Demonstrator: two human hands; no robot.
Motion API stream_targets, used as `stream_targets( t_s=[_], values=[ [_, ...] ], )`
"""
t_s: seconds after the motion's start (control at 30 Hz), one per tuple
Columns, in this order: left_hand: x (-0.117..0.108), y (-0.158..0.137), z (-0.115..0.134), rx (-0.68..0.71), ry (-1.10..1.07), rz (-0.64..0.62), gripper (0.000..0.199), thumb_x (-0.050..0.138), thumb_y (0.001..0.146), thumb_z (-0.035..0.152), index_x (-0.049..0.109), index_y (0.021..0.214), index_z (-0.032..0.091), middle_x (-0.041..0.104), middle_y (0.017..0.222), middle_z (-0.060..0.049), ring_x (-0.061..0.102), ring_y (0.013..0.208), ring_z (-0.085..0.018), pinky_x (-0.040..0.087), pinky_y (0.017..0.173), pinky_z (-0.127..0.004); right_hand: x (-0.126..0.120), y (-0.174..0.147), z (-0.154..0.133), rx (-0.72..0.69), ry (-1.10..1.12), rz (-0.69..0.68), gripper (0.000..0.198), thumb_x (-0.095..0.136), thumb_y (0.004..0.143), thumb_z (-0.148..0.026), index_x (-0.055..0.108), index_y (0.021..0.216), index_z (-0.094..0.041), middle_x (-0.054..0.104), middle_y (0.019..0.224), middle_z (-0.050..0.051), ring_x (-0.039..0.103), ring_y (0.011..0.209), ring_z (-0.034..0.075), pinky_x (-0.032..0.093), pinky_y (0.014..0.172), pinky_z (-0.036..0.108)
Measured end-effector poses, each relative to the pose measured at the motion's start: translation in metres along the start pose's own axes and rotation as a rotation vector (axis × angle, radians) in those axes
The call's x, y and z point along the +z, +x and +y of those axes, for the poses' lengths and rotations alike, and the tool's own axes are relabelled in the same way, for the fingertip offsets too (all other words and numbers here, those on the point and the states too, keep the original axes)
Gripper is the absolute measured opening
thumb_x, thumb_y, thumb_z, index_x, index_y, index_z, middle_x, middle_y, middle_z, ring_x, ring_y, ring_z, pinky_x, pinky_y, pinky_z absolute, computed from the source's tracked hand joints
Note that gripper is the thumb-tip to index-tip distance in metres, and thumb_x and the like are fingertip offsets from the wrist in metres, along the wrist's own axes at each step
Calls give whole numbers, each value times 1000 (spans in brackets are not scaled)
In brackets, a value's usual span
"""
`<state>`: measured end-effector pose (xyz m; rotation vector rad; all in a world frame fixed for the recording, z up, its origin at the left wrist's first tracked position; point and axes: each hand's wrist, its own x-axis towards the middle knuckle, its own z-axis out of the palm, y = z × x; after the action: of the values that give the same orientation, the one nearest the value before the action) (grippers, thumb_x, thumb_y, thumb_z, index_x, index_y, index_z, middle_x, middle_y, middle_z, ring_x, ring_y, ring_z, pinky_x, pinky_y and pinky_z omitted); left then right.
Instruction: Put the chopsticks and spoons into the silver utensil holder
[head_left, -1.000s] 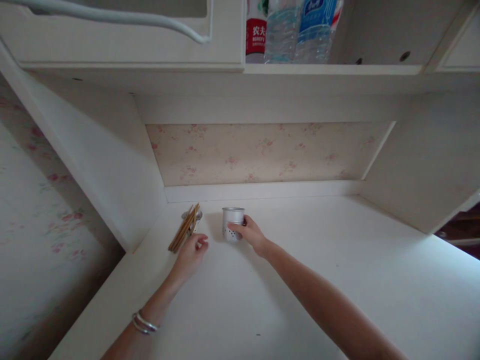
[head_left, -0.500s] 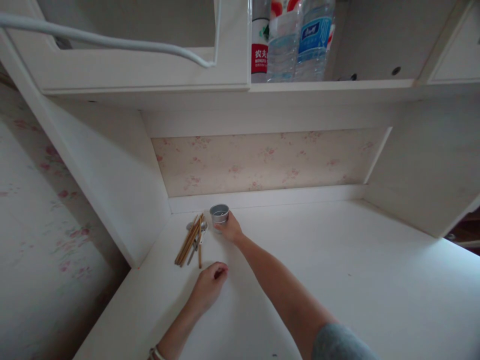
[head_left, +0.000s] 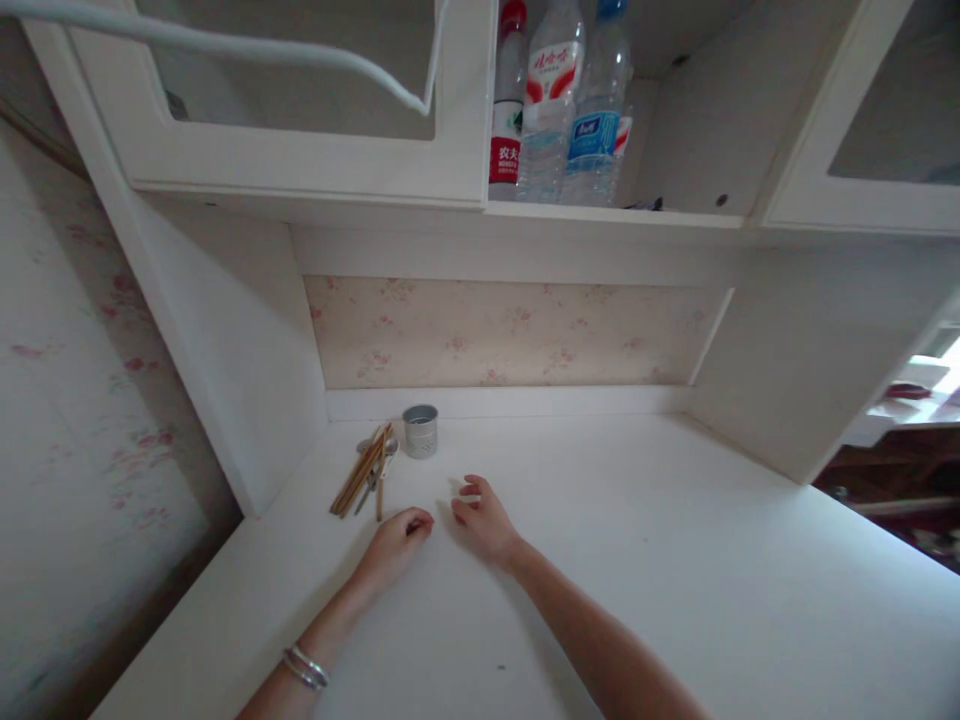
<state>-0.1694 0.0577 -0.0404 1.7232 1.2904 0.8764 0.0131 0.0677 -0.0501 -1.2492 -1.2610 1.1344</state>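
Note:
A grey metal cup (head_left: 421, 433) with small holes low in its wall stands upright at the back left of the white tabletop (head_left: 600, 560). Beside it, on the left, lies a loose pile of wooden chopsticks (head_left: 363, 474) with several metal spoons (head_left: 391, 446) among them. My right hand (head_left: 482, 518) is in front of the cup and to its right, apart from it, fingers spread and holding nothing. Curled near the lower ends of the chopsticks is my left hand (head_left: 400, 538), its thumb and fingers closed together; nothing shows in it.
An open cupboard shelf above holds several plastic bottles (head_left: 592, 140). A white cable (head_left: 225, 40) hangs across the glass-paned cupboard door (head_left: 315, 160) at upper left. White side panels (head_left: 232, 370) bound the tabletop on both sides.
My right hand has let go of the cup and drawn back toward me, its fingers opening. The cup stays standing at the back. My left hand keeps its curled pose; the view has tilted up.

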Motion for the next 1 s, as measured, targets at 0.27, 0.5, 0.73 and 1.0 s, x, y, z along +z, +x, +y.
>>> stream_targets(
  t_s=[0.27,0.5,0.73,1.0],
  values=[
    [38,-10,37,-48,-139,-49,30,51,75,35,66,91,15,68,86,-6,60,79,-19,44,71,-29,-9,-73,-5,-134,-86,-18,18,54,81,-30,57,96,-20,57,65,-2,52,57,13,37,54,25],
    [44,-21,34,5,-173,-139,29,52,76,40,65,88,16,66,81,-5,58,73,-17,43,67,-27,-16,-85,-18,-213,-296,-142,9,56,82,-27,61,81,-20,65,71,1,55,62,14,37,56,24],
    [41,-23,30,-23,-223,-150,31,53,75,40,65,90,16,63,74,-2,53,64,-14,40,61,-26,-17,-87,-21,-232,-353,-173,11,56,82,-27,65,82,-20,67,72,1,55,61,13,37,56,24],
    [41,-26,33,-22,-244,-154,29,53,77,38,64,90,15,63,76,-3,54,67,-14,41,62,-26,-18,-87,-21,-253,-396,-165,13,57,83,-30,65,82,-20,66,72,1,54,61,13,36,56,23]
  ],
)
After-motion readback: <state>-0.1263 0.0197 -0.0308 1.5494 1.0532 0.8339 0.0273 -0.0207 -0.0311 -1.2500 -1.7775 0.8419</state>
